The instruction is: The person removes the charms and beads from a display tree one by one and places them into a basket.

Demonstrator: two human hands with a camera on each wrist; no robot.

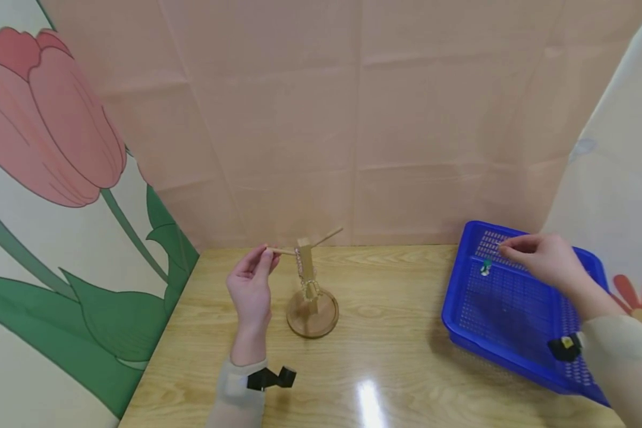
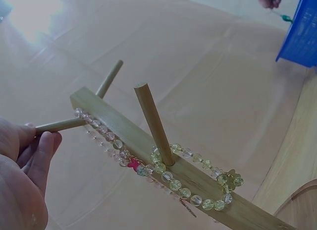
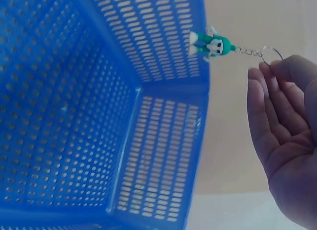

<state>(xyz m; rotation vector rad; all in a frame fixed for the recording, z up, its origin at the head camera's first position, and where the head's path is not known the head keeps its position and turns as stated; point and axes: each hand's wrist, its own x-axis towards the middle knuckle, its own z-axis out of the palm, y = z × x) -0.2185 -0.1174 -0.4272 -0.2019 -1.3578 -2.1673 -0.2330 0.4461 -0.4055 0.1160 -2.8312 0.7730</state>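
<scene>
A small wooden stand (image 1: 311,285) with a round base and several pegs rises from the middle of the table. Beaded bracelets (image 2: 171,178) hang from one peg (image 2: 154,123). My left hand (image 1: 252,284) pinches the tip of the stand's left peg (image 2: 58,125) between thumb and fingers. Over the blue basket (image 1: 513,309) at the right, my right hand (image 1: 540,258) pinches the ring of a keychain. A small green and white figure (image 3: 210,44) dangles from that ring on a short chain, above the basket's inside.
The wooden table (image 1: 385,356) runs from the stand to the basket. A pink cloth backdrop (image 1: 353,119) stands close behind, and a flower-print panel (image 1: 59,208) borders the left side. The basket's perforated floor (image 3: 64,116) shows nothing else inside.
</scene>
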